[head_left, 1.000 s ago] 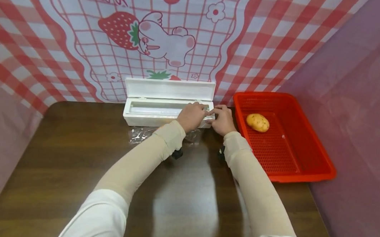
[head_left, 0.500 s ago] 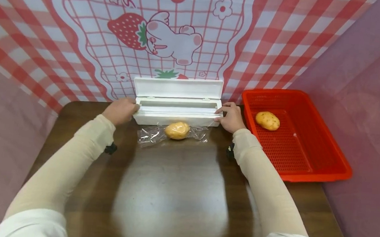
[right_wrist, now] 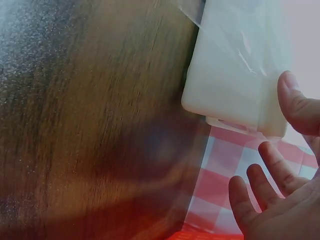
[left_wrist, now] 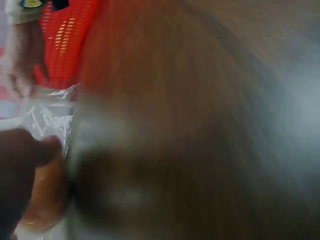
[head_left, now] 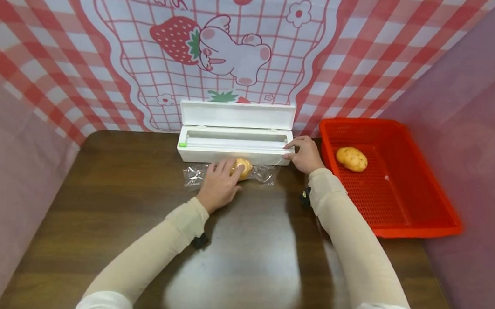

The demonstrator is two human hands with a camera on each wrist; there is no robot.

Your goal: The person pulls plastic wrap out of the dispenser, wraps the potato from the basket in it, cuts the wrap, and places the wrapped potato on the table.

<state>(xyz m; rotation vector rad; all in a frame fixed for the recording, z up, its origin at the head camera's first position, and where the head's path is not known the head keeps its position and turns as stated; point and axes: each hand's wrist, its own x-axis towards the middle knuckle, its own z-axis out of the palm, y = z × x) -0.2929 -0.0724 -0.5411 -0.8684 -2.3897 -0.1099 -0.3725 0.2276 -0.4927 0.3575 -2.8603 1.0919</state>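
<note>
A potato [head_left: 242,169] in clear plastic wrap lies against the front of a white cling film dispenser [head_left: 234,157]. My left hand [head_left: 220,183] grips this potato from its left side; the left wrist view shows the thumb against the blurred potato [left_wrist: 45,200]. Film [head_left: 265,174] spreads out on both sides of it. At the dispenser's right end rests my right hand [head_left: 305,154], thumb and index finger by the front edge. In the right wrist view its fingers are spread apart and the thumb [right_wrist: 295,100] is at the dispenser's edge.
The dispenser's lid [head_left: 238,115] stands raised, and a green slider [head_left: 182,144] sits at its left end. A red basket [head_left: 422,182] on the right contains another potato [head_left: 352,159]. Behind the brown table [head_left: 115,189] hangs a checked strawberry cloth [head_left: 362,53].
My left hand went from the dispenser's right end to its left end, then came back to the wrapped potato. The green slider now shows at the left end. My right hand stayed at the right end.
</note>
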